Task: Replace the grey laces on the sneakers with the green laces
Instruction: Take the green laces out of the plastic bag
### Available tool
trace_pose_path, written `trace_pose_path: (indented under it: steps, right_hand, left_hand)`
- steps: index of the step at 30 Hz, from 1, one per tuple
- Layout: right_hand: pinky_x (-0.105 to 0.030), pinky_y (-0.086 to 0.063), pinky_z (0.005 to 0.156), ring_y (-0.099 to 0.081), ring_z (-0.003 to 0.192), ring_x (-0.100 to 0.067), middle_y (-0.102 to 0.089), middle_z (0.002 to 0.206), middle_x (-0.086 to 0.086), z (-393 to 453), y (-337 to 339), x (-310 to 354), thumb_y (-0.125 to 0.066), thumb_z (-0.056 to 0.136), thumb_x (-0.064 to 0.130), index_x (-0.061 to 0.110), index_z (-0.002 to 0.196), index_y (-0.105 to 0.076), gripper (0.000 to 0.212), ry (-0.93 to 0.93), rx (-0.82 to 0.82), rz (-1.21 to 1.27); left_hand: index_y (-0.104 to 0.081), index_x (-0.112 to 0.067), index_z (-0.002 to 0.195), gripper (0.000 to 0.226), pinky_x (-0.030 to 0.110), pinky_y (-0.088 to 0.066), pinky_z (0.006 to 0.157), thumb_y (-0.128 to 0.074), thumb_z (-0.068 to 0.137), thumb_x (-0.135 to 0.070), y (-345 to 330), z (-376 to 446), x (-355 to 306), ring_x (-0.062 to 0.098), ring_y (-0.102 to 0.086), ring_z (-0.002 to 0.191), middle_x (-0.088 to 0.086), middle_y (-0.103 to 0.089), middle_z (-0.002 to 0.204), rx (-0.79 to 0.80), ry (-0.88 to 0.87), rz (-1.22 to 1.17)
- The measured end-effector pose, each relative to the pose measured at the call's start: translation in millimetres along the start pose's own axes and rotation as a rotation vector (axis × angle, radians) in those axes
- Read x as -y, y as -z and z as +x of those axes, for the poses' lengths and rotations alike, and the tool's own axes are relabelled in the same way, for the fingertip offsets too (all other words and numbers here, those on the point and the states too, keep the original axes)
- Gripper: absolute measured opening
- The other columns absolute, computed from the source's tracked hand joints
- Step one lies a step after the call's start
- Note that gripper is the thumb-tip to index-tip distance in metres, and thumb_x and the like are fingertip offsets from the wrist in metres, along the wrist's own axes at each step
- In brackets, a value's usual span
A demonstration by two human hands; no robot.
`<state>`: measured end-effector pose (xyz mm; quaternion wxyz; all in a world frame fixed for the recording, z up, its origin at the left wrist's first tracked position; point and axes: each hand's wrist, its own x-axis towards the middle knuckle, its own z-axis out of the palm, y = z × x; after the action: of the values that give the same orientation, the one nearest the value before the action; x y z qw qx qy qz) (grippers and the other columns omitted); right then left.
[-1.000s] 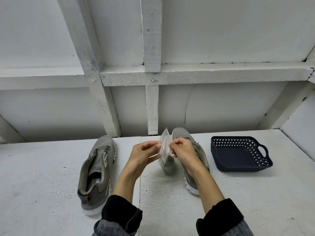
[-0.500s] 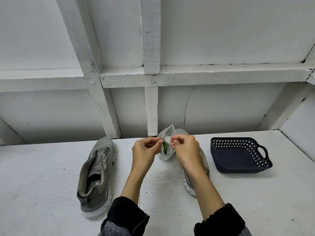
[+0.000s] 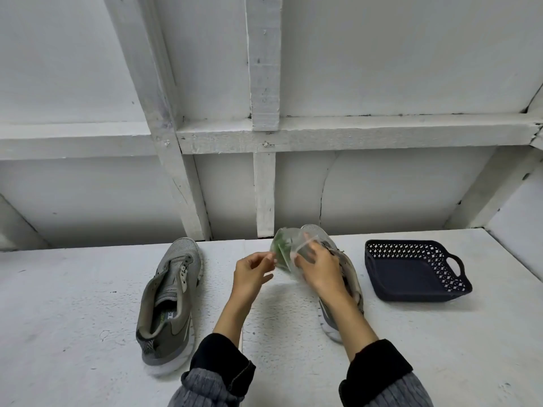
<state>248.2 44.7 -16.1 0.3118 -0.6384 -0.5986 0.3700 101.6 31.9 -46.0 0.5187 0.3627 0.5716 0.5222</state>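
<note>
Head view, frame center: left hand (image 3: 252,270) pinches the bag (image 3: 289,250) of green laces (image 3: 279,249), right hand's (image 3: 321,267) fingers reaching inside.

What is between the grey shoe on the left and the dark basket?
In the head view, between the left grey sneaker and dark blue plastic basket: both hands, a clear plastic bag of green laces, and the second grey sneaker.
</note>
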Motion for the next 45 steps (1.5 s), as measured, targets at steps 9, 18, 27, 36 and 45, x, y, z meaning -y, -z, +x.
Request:
trace_pose_path:
  steps: [9, 18, 27, 36, 45]
  right_hand:
    - [-0.034, -0.057, 0.059, -0.071, 0.069, -0.023, -0.066, 0.119, -0.002, -20, 32, 12, -0.068, 0.082, 0.026, 0.040, 0.138, -0.044, 0.062, 0.009, 0.186, 0.733]
    - [-0.026, -0.057, 0.077, -0.067, 0.104, -0.017, -0.071, 0.113, -0.004, -29, 25, -7, -0.061, 0.087, 0.005, 0.015, 0.110, -0.070, 0.027, 0.020, 0.184, 0.730]
    - [-0.007, -0.049, 0.070, -0.063, 0.076, 0.012, -0.068, 0.110, 0.003, -40, -4, 15, -0.072, 0.084, 0.012, 0.013, 0.116, -0.067, 0.033, 0.355, 0.017, 0.364]
    - [-0.022, -0.028, 0.115, -0.041, 0.135, -0.015, -0.051, 0.138, -0.018, -23, -28, 6, -0.050, 0.095, 0.007, 0.004, 0.130, -0.056, 0.036, 0.826, -0.117, -0.073]
    - [-0.026, -0.003, 0.118, 0.006, 0.147, -0.004, 0.006, 0.162, 0.006, -2, -22, 5, -0.043, 0.086, 0.067, 0.025, 0.153, 0.013, 0.096, 0.608, 0.174, -0.275]
  left_hand:
    - [-0.041, -0.019, 0.135, 0.060, 0.047, -0.048, 0.095, -0.056, 0.090, -0.055, 1, 11, 8, 0.035, -0.049, 0.126, 0.013, -0.044, 0.134, 0.014, 0.386, -0.544]
    - [-0.061, -0.007, 0.123, 0.039, 0.036, -0.058, 0.081, -0.048, 0.099, -0.035, -1, 12, -19, 0.021, -0.067, 0.097, 0.013, -0.066, 0.116, 0.103, 0.081, -0.683]
    - [-0.061, -0.004, 0.124, 0.037, 0.035, -0.056, 0.075, -0.054, 0.098, -0.030, 11, 15, -32, 0.021, -0.065, 0.089, 0.012, -0.066, 0.108, -0.011, 0.048, -0.496]
    - [-0.063, 0.000, 0.116, 0.033, 0.038, -0.053, 0.076, -0.055, 0.098, -0.026, 18, 17, -27, 0.024, -0.065, 0.085, 0.016, -0.068, 0.101, -0.121, 0.106, -0.477]
    - [-0.060, -0.002, 0.114, 0.028, 0.037, -0.054, 0.075, -0.051, 0.100, -0.025, 20, 15, -31, 0.024, -0.066, 0.085, 0.015, -0.069, 0.098, -0.165, 0.045, -0.414]
